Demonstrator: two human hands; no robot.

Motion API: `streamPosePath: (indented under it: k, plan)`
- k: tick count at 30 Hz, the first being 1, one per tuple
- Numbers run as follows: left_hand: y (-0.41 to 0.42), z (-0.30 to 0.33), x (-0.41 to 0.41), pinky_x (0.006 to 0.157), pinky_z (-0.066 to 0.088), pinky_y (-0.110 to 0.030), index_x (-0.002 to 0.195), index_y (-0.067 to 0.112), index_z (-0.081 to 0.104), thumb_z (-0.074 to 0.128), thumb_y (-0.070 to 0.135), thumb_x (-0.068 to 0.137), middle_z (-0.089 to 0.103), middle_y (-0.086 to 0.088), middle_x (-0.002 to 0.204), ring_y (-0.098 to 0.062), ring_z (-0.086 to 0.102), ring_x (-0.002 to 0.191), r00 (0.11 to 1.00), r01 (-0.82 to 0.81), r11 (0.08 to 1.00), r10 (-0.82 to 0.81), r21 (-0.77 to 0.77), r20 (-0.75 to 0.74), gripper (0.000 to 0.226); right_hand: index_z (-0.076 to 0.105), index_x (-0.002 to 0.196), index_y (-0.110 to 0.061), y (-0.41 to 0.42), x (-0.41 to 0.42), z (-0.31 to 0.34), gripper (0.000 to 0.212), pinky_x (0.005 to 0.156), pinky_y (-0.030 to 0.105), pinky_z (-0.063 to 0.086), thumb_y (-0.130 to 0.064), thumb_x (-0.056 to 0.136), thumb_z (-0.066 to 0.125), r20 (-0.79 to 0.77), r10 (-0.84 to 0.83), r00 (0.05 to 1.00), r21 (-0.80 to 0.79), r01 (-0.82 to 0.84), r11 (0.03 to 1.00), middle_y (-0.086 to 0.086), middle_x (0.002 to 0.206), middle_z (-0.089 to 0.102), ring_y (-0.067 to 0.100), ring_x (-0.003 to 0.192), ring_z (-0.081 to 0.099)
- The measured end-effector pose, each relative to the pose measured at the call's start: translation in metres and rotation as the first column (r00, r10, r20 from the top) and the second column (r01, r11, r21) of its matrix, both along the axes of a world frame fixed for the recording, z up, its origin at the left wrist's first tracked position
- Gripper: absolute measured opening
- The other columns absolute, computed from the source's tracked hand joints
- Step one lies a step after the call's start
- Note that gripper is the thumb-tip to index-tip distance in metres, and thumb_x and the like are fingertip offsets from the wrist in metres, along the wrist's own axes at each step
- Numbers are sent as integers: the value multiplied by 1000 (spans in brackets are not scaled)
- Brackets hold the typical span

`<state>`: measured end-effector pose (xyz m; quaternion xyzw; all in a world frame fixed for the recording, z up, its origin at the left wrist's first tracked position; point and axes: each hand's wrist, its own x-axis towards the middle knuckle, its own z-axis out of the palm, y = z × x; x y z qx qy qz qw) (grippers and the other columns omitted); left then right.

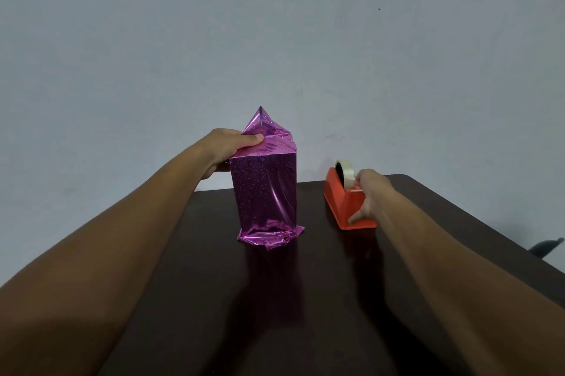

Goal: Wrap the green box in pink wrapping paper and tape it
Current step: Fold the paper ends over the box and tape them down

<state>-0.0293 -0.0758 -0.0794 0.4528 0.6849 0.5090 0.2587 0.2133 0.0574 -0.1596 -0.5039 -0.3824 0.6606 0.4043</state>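
Observation:
A tall box covered in shiny pink wrapping paper (264, 192) stands upright on the dark table (305, 299); no green shows through. Its top paper rises in a folded point and crumpled paper spreads at its base. My left hand (227, 147) grips the top left of the box, thumb pressing the folded paper down. To the right stands an orange tape dispenser (344, 202) with a roll of clear tape (345, 172). My right hand (368, 195) lies on the dispenser's right side by the cutter, fingers curled around it.
A plain grey wall rises behind the table. The table's rounded far right corner (406, 176) lies just behind the dispenser. A small dark shape (547, 245) shows beyond the right edge.

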Motion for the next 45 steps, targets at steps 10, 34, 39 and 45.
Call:
streamPosePath:
  k: [10, 34, 39, 45]
  plan:
    - [9, 0, -7, 70, 57, -31, 110, 12, 72, 78, 39, 86, 75, -8, 95, -16, 69, 75, 1000, -11, 999, 11, -48, 0, 36, 68, 77, -19, -8, 5, -75, 25, 85, 42, 54, -39, 91, 65, 86, -204, 975, 290, 171, 942, 7, 105, 67, 23, 88, 61]
    - [17, -2, -14, 69, 57, -32, 108, 15, 72, 80, 43, 84, 76, -7, 93, -15, 70, 71, 1000, -16, 998, 17, -57, 7, 38, 70, 100, -3, -7, 12, -75, 38, 78, 36, 50, -39, 99, 57, 189, -187, 964, 311, 121, 942, -2, 83, 60, 24, 88, 63]
    - [17, -2, -13, 66, 57, -30, 110, 16, 72, 79, 44, 84, 76, -7, 95, -14, 70, 72, 1000, -12, 998, 12, -62, 1, 38, 70, 100, -4, -8, 12, -75, 37, 85, 39, 53, -39, 100, 57, 192, -185, 964, 328, 115, 938, -4, 80, 57, 20, 82, 59]
    - [16, -2, -12, 67, 56, -30, 109, 16, 72, 79, 43, 85, 75, -6, 91, -14, 69, 69, 1000, -8, 998, 8, -58, 8, 37, 70, 99, -5, -7, 13, -76, 35, 89, 41, 54, -38, 100, 57, 179, -191, 965, 343, 120, 932, -6, 81, 57, 15, 80, 57]
